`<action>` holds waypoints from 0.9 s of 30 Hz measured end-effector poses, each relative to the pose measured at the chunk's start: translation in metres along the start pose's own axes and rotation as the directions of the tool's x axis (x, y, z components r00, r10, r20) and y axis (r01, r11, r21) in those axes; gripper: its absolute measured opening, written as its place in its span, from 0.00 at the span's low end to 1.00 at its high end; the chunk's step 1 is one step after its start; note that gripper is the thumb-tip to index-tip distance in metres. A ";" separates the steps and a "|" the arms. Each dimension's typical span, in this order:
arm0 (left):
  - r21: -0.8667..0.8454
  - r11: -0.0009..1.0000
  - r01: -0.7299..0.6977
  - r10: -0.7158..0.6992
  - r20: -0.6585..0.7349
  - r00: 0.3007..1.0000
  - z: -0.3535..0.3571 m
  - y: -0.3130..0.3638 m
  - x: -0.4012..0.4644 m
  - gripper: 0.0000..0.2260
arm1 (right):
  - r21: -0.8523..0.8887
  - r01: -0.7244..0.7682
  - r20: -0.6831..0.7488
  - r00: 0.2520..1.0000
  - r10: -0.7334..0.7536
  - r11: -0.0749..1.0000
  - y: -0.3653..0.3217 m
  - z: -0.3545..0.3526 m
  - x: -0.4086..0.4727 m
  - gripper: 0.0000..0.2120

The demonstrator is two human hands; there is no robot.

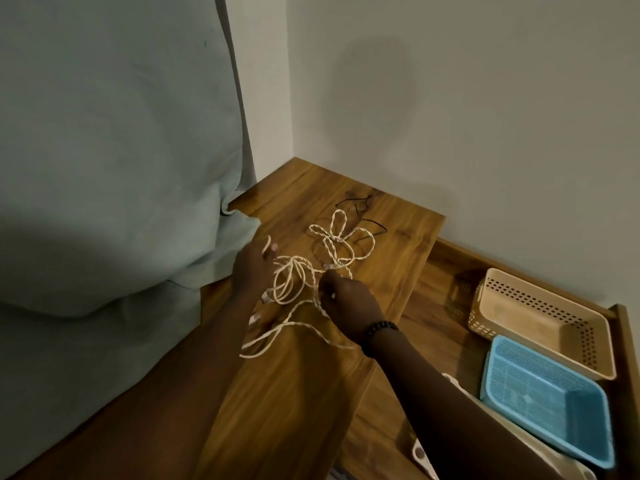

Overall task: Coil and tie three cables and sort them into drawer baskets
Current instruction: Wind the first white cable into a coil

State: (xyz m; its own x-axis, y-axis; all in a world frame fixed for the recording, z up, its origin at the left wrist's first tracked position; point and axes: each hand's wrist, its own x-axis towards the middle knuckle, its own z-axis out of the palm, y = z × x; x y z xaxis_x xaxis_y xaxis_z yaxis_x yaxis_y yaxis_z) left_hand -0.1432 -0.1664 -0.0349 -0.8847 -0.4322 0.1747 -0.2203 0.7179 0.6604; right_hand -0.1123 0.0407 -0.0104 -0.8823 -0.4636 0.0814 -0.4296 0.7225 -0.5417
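A tangle of white braided cable (332, 242) lies on the wooden tabletop (391, 216). My left hand (252, 268) holds a few coiled loops (289, 282) of that cable, and more of it trails toward me. My right hand (349, 306), with a dark bead bracelet on its wrist, pinches a strand just right of the loops. Thin black ties (360, 206) lie on the wood beyond the tangle. In the open drawer at the right sit a beige perforated basket (512, 289) and a blue mesh basket (498, 372); both look bare inside.
A pale green pillow or cushion (114, 161) fills the left side and overlaps the table's left edge. White walls meet in a corner behind the table. A white basket's rim (420, 453) shows at the drawer's near end.
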 end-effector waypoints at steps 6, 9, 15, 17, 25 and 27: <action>-0.580 0.812 0.062 0.031 0.149 0.988 -0.059 0.083 0.009 0.18 | 0.290 -0.007 -0.290 0.952 0.095 0.957 -0.024 -0.023 0.031 0.12; -0.765 0.643 0.033 0.214 0.221 0.952 -0.089 0.131 0.000 0.15 | 0.345 0.087 -0.370 0.928 0.050 0.935 -0.051 -0.058 0.048 0.27; -0.815 0.545 -0.199 0.618 0.229 0.752 -0.148 0.223 -0.043 0.16 | 0.545 0.150 -0.270 0.963 0.003 0.825 -0.094 -0.131 0.049 0.15; -0.789 0.560 -0.253 0.650 0.228 0.725 -0.163 0.242 -0.049 0.16 | 0.491 0.058 -0.241 0.968 0.072 0.869 -0.113 -0.140 0.051 0.09; -0.695 0.645 -0.318 0.617 0.228 0.753 -0.183 0.233 -0.050 0.13 | 0.886 0.146 -0.227 0.964 0.137 0.439 -0.082 -0.168 0.038 0.14; -0.638 0.726 -0.259 0.548 0.308 0.777 -0.179 0.222 -0.048 0.14 | 0.897 0.114 -0.203 0.965 0.168 0.427 -0.071 -0.162 0.035 0.15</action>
State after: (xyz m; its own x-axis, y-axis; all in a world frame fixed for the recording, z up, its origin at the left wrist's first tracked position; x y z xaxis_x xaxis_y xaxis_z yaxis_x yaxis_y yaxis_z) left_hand -0.0761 -0.0838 0.2341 -0.9352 0.2260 0.2727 0.3312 0.2848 0.8996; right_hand -0.1443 0.0564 0.1666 -0.9623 -0.2217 0.1575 -0.1121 -0.2045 -0.9724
